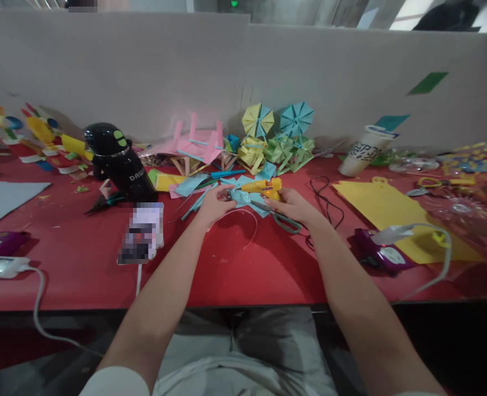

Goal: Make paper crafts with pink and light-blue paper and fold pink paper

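Note:
At the middle of the red table, blue paper pieces (243,197) lie under and between my two hands. My left hand (217,203) is at their left side, its fingers curled at the paper; what they hold is too small to make out. A yellow glue gun (263,186) lies over the paper, and my right hand (289,204) has its fingers at the gun's handle end. Scissors with grey-green handles (288,223) lie beneath my right hand. In front of the paper curves a thin pink strip (249,217).
Folded paper umbrellas (296,118) and a pink paper piece (197,144) stand behind. A black bottle (121,165) and a phone (142,234) are left. Right are a cup (366,151), yellow sheets (386,212), a black cord (328,203) and a purple power block (383,253).

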The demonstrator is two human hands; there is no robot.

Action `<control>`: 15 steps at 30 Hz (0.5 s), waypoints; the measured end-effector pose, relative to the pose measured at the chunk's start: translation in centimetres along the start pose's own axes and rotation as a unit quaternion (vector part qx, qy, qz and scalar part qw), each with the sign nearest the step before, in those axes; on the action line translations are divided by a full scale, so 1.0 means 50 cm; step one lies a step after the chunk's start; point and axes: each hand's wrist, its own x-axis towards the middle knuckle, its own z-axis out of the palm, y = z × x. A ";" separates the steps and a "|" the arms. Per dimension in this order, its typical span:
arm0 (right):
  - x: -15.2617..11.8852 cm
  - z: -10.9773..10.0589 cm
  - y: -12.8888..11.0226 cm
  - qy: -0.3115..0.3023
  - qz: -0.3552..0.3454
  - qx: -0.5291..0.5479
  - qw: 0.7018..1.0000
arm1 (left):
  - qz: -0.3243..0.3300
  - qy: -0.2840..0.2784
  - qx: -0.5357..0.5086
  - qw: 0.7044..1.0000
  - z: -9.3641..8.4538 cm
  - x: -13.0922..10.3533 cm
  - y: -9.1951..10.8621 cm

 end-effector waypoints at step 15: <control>-0.009 -0.004 -0.004 -0.026 0.005 -0.001 1.000 | 0.037 0.026 0.010 0.999 -0.011 0.013 -0.021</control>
